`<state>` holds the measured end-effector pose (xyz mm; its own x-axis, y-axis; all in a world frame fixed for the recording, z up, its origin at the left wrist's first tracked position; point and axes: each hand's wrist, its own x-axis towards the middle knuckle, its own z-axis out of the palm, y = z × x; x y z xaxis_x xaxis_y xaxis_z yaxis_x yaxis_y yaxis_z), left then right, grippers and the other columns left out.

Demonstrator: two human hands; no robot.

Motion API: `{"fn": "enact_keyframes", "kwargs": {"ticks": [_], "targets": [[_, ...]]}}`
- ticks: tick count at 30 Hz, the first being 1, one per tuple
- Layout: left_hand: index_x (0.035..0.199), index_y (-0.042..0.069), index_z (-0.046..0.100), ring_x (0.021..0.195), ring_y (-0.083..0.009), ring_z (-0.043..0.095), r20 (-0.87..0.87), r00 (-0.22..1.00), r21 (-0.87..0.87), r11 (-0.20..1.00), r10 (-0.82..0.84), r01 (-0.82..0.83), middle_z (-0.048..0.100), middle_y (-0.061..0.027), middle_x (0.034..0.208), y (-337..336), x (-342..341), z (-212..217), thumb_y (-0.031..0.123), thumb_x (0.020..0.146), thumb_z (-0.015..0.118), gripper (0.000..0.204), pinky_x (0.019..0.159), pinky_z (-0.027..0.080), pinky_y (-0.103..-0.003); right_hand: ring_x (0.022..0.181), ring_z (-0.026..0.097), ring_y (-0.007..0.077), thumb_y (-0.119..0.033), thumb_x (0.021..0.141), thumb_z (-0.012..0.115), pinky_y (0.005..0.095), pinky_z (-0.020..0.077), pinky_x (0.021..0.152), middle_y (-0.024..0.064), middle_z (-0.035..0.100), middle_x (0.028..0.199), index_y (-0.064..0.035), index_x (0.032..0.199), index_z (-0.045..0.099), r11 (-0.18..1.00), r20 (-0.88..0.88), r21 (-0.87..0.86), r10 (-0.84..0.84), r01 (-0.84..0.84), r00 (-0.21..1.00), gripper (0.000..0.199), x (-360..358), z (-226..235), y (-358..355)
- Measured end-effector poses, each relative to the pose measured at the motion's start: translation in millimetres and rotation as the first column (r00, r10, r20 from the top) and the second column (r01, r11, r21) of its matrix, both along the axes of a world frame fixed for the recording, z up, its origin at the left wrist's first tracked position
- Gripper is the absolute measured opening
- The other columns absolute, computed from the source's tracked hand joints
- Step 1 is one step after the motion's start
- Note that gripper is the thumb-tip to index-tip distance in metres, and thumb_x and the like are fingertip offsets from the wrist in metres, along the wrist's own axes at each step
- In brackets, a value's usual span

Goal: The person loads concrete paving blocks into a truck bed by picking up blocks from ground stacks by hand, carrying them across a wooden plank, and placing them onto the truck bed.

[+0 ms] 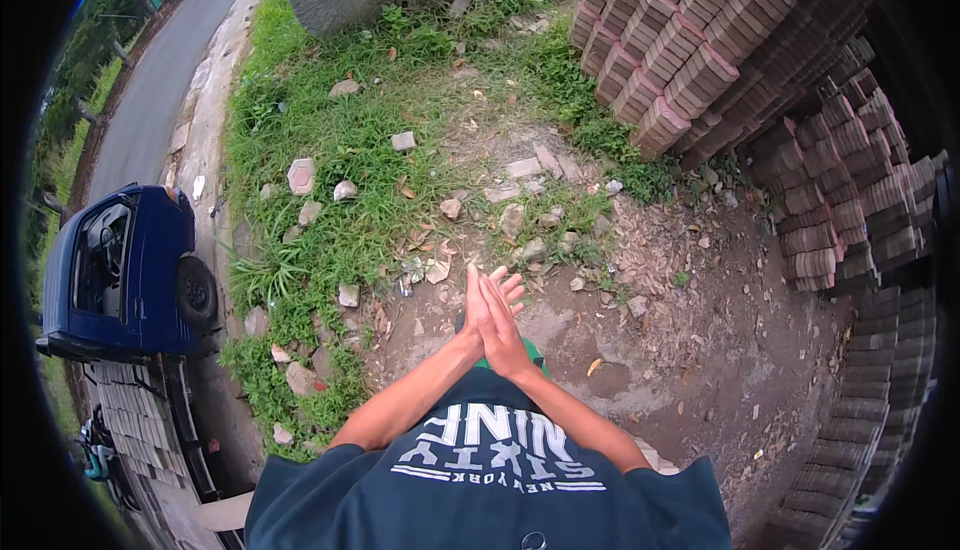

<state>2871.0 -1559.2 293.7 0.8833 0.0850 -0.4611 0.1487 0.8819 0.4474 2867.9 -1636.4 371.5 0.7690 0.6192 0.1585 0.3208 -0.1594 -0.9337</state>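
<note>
My left hand and my right hand are pressed together, palm against palm, in front of my dark green printed T-shirt. Fingers on both are stretched out and point away from me, and some at the right spread apart. Nothing shows between the palms, though the inner faces are hidden. Under the hands lies bare dirt ground with scattered stones and dry leaves.
Tall stacks of reddish paving blocks stand at the far right, with more stacks along the right side. A blue truck loaded with grey blocks is parked at left by the road. Loose stones dot the grass.
</note>
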Motion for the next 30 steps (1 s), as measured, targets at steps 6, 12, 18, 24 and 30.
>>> {"fn": "enact_keyframes", "kwargs": {"ticks": [6,12,18,24,30], "targets": [[0.142,0.01,0.026,0.127,-0.0247,0.036,0.012,0.993,-0.066,0.991,-0.119,0.119,0.036,-0.0116,0.141,54,151,99,0.068,0.088,0.026,0.079,0.104,0.028,-0.04,0.139,0.02,0.0323,-0.048,0.098,0.021,0.047,0.0044,0.112,0.0156,0.03,0.147,-0.0031,0.136,0.04,0.998,0.153,-0.035,-0.049,0.055,0.987,0.063,177,-2,40],[0.144,-0.002,0.014,0.139,-0.027,0.019,0.132,0.946,0.248,0.934,-0.295,0.257,0.018,-0.0164,0.15,125,299,114,0.056,0.095,0.02,0.075,0.114,0.013,-0.037,0.138,0.022,0.0245,-0.05,0.097,0.025,0.0365,0.0139,0.112,0.0117,0.028,0.148,-0.0041,0.139,0.036,0.966,-0.303,-0.017,-0.252,0.259,0.919,0.063,361,-80,86],[0.13,0.0,0.043,0.101,-0.0179,0.06,0.026,0.985,0.495,0.859,-0.168,0.133,0.057,-0.014,0.119,254,470,101,0.029,0.099,0.041,0.042,0.084,0.049,-0.029,0.122,0.046,0.0215,-0.027,0.095,0.046,0.0322,0.0365,0.101,0.0152,0.048,0.132,0.0004,0.13,0.044,0.978,-0.491,0.088,-0.122,0.188,0.863,0.045,550,-109,217],[0.094,0.008,0.053,0.034,-0.0038,0.036,-0.117,0.982,0.5,0.863,0.149,-0.072,0.046,0.0039,0.053,391,601,113,0.027,0.098,0.043,0.022,0.03,0.029,-0.019,0.064,0.056,0.0079,-0.035,0.094,0.051,0.0242,0.0462,0.058,0.0039,0.064,0.075,-0.0026,0.086,0.064,0.984,-0.565,-0.062,0.102,-0.166,0.819,0.036,702,-22,358],[0.07,0.011,0.043,0.032,-0.0053,0.025,-0.196,0.956,0.374,0.918,0.218,-0.132,0.033,0.0042,0.045,481,746,70,0.043,0.098,0.039,0.042,0.03,0.02,-0.021,0.048,0.045,0.0062,-0.037,0.095,0.05,0.0228,0.0368,0.047,-0.0024,0.047,0.053,-0.0058,0.069,0.054,0.998,-0.62,0.044,0.068,-0.051,0.781,0.041,835,-28,457]]}}
